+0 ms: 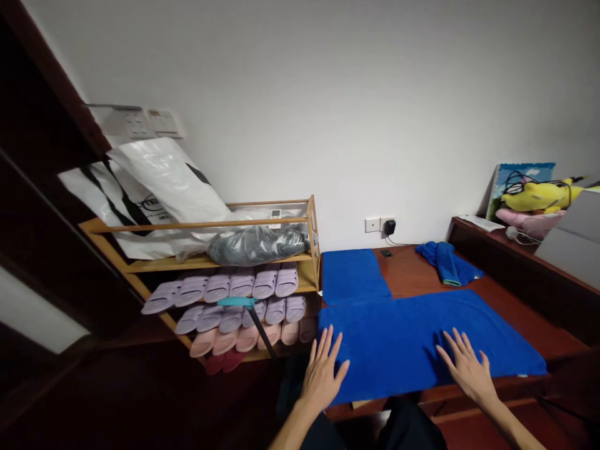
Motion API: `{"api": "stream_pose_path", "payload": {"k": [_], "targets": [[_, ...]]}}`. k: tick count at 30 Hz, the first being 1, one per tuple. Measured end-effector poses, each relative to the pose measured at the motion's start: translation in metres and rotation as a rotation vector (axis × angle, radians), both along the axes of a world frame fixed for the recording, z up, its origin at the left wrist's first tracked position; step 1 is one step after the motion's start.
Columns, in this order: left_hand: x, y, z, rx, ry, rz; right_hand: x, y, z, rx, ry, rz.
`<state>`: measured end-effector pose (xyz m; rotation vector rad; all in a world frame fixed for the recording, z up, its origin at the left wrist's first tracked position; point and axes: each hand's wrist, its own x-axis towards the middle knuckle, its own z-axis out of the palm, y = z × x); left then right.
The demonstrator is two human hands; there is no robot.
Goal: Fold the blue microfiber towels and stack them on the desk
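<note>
We lay our left hand (323, 370) and right hand (465, 365) flat, fingers spread, on the large blue terry towel (403, 337) covering the near edge of the dark wooden table (510, 300).

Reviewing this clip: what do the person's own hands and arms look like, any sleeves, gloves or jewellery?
Both the left hand and the right hand are bare, with no gloves, and no rings or watch that can be seen. The forearms are uncovered down to the bottom edge of the picture, so no sleeve shows. No cables or markings are visible on either arm.
</note>
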<state>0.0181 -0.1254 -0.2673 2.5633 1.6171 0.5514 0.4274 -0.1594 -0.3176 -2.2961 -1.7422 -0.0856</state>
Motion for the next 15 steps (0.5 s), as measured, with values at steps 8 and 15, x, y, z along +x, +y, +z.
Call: {"api": "stream_pose_path", "payload": {"k": [8, 15], "targets": [[0.019, 0.012, -0.017, -0.035, 0.059, 0.078, -0.054, 0.033, 0.000, 0.018, 0.035, 0.150], [0.018, 0.015, -0.038, -0.054, 0.100, 0.082, -0.054, 0.038, -0.026, -0.015, -0.010, 0.163]]}}
